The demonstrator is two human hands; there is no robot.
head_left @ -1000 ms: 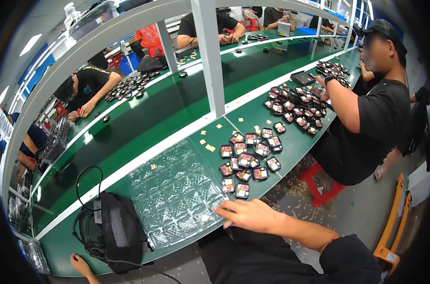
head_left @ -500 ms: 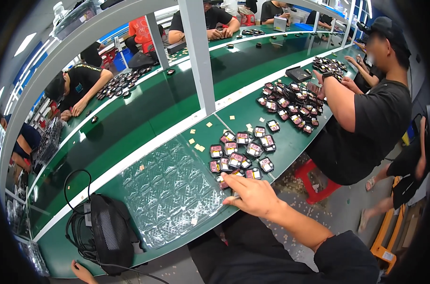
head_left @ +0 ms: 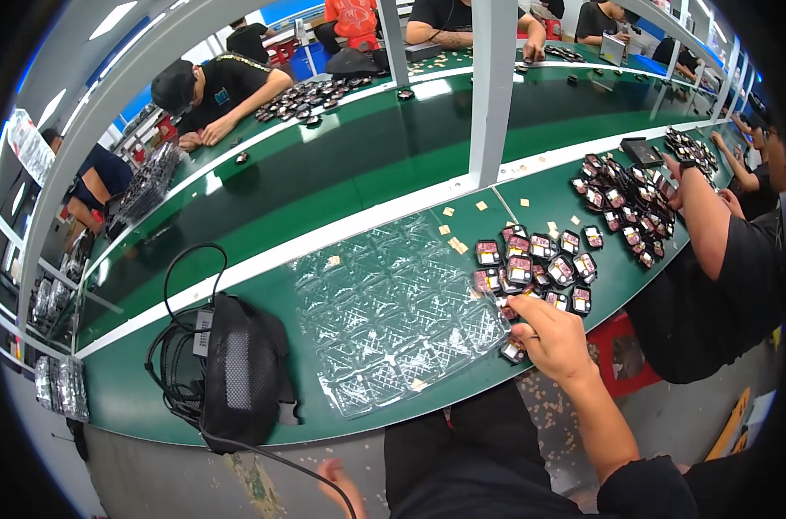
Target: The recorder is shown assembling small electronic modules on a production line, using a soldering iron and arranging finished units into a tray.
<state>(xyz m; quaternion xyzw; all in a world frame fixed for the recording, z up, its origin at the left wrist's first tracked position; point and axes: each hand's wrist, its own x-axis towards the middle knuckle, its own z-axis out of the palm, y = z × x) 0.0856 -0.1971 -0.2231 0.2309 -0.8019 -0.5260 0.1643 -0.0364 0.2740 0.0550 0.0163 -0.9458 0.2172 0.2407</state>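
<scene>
My right hand [head_left: 555, 339] reaches over the front edge of the green bench [head_left: 263, 303]. Its index finger and thumb pinch a small black case [head_left: 506, 310] at the right edge of a clear plastic blister tray [head_left: 393, 311]. Another such case [head_left: 513, 350] lies just under the thumb. A cluster of small black cases with pink insides [head_left: 540, 259] sits right beyond the fingers. My left hand [head_left: 334, 477] hangs low below the bench edge, only partly seen, near a black cable.
A black mesh pouch [head_left: 237, 372] with coiled cables lies left of the tray. A white post [head_left: 491, 86] rises behind it. A person on my right [head_left: 713, 259] handles a larger pile of cases [head_left: 631, 195]. Other workers sit across the bench.
My right hand has moved from the tray's front edge up to the near cases and closed its fingers on one. The view has shifted slightly.
</scene>
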